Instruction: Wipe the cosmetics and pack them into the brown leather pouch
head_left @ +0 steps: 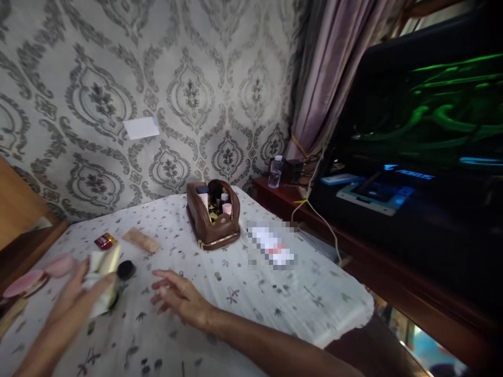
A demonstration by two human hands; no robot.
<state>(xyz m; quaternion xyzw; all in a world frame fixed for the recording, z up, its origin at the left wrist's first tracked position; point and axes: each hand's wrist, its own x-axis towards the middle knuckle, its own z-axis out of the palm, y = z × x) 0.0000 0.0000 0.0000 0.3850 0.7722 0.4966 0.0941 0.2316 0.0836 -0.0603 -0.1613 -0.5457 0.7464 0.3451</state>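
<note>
At the lower left my left hand [73,298] grips a white and pale-yellow item [108,262], smeared by motion, so its kind is unclear. A round black item [126,269] lies just to the right of it. My right hand [183,301] hovers over the patterned cloth with its fingers apart, holding nothing. Beyond the hands lie a beige tube [140,241] and a small dark-red packet [105,241]. A brown cosmetic bag [220,233] stands open farther back, with several bottles and tubes inside.
Left of my left hand lies an open pink compact [25,284]. A blurred-out white item [273,246] is on the cloth at the right. Behind it, a clear bottle [275,172] stands on a red-brown shelf beside a large dark screen [440,220]. A white cable [322,214] hangs there.
</note>
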